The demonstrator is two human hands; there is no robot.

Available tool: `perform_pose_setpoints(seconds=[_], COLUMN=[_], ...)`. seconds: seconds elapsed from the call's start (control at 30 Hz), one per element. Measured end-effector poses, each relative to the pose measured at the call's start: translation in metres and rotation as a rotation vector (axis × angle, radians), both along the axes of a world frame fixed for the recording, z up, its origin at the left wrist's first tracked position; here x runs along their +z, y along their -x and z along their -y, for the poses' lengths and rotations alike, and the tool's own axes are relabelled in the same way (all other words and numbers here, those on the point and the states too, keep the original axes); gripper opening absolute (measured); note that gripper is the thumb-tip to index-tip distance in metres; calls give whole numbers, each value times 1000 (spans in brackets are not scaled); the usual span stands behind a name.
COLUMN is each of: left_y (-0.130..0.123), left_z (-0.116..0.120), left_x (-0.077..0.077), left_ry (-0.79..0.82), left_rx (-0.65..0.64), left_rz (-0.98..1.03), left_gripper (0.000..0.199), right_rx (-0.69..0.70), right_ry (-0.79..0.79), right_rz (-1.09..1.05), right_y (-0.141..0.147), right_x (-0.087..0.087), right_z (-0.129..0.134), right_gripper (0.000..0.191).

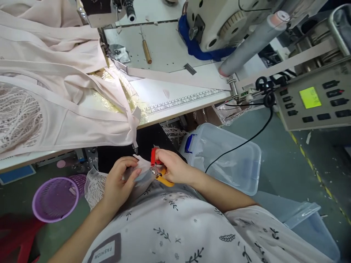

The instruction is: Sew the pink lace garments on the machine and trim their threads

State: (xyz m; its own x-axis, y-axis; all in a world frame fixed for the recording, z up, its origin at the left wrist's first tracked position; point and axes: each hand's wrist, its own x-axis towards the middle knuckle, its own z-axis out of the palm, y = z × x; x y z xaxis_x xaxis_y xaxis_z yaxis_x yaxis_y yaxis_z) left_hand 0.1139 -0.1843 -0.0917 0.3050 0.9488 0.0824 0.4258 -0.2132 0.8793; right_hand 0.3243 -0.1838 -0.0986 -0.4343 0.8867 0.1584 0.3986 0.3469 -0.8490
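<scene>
My right hand [175,166] is closed round a pair of small scissors [162,176] with red and orange-yellow handles, held over my lap. The blades reach toward a pale pink piece of fabric [144,166]; whether they touch it I cannot tell. Pinched at the fabric's left side, the thumb and fingers of my left hand [120,180] hold it. Part of the fabric hangs down over my lap. Above my hands, more pale pink garment fabric [79,129] with lace drapes over the table edge.
A sewing machine [214,25] stands on the white table [197,80], which bears a printed ruler scale. A wooden-handled awl [147,52] lies there. Below are a purple basket [56,215] and a clear plastic bin [227,157]. A control panel [315,98] juts in at right, its black cable dangling.
</scene>
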Motion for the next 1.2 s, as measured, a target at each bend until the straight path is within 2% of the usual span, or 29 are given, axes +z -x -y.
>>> perform_pose_setpoints(seconds=[0.1,0.23,0.4,0.53,0.7,0.87,0.93,1.13,1.2], left_y=[-4,-9,-10,-5,-4,-11,-14,-16,-15], left_z=[0,-2,-3,-2,-5,-8,-8,-7,-6], left_x=[3,9,6,-2,-5,-5,-6,-6,-5], left_ry=[44,71,77,40,114,178,187,206,206], left_rx=[42,28,79,69,25,15,19,-3,-1], left_rz=[6,-29,-31,-8,18,-14,-7,30,48], left_gripper=[8,4,10,5,13,14,15,19,19], right_rx=[13,-4,-89,-83,-201,-194,-181,-198,-196], right_ry=[-6,78,365,549,554,352,333,567,599], right_rz=[-35,-50,-116,-268,-259,-140,-105,-117,-147], right_y=[-1,-1,-5,-7,-2,1,1,-1,0], right_x=[-2,-3,0,-2,-7,-4,-3,-5,-5], right_z=[1,2,3,3,3,1,1,2,2], right_gripper=[11,12,27,35,40,31,30,39,39])
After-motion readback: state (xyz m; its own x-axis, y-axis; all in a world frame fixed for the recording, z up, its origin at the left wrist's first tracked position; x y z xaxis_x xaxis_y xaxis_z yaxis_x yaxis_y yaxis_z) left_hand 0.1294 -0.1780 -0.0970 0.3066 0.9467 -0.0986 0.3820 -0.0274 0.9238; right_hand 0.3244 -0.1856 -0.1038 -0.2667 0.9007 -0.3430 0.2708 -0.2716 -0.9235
